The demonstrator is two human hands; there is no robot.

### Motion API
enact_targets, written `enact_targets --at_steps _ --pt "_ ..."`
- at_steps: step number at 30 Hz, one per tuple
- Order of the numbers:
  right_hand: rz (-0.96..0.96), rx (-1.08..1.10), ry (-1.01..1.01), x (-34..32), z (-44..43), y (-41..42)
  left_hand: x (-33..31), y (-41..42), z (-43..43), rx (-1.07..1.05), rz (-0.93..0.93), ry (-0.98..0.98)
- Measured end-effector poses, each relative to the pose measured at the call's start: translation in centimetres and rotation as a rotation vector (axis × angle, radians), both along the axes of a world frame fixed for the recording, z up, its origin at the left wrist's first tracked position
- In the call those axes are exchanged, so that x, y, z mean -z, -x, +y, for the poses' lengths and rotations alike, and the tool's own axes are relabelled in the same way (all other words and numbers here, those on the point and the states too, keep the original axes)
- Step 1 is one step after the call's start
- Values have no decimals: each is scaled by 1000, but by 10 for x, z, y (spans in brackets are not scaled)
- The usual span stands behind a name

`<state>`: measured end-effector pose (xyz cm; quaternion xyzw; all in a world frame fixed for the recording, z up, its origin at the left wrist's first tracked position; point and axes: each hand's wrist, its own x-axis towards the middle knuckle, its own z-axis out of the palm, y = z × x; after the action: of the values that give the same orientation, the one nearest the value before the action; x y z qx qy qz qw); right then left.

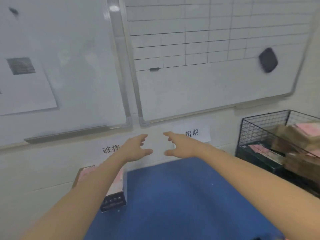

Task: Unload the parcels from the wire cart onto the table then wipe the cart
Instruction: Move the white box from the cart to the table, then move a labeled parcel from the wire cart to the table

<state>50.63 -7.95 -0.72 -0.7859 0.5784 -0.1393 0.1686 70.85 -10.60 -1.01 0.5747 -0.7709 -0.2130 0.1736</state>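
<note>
Both arms reach forward over the blue table (181,196). My left hand (136,148) and my right hand (180,144) hover side by side near the wall, fingers spread, holding nothing. A parcel (114,189) with a pink label and a dark end lies on the table's left edge, partly under my left forearm. At the right stands the black wire cart (256,134), which holds several parcels (297,141), brown ones and pink-labelled ones.
Two whiteboards (199,54) hang on the wall ahead, one with a ruled grid and a dark eraser (268,60). Paper signs (192,133) with printed characters are stuck on the wall below them. The view is motion-blurred.
</note>
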Motion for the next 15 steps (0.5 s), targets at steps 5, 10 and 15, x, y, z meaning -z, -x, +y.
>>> enact_targets --at_steps 5,10,15 --pt "38 105 62 -22 43 135 -15 130 24 85 17 28" --pt "116 152 84 -40 94 276 -24 263 51 146 -96 37" --pt "150 171 71 -43 124 385 -30 375 67 197 -86 52"
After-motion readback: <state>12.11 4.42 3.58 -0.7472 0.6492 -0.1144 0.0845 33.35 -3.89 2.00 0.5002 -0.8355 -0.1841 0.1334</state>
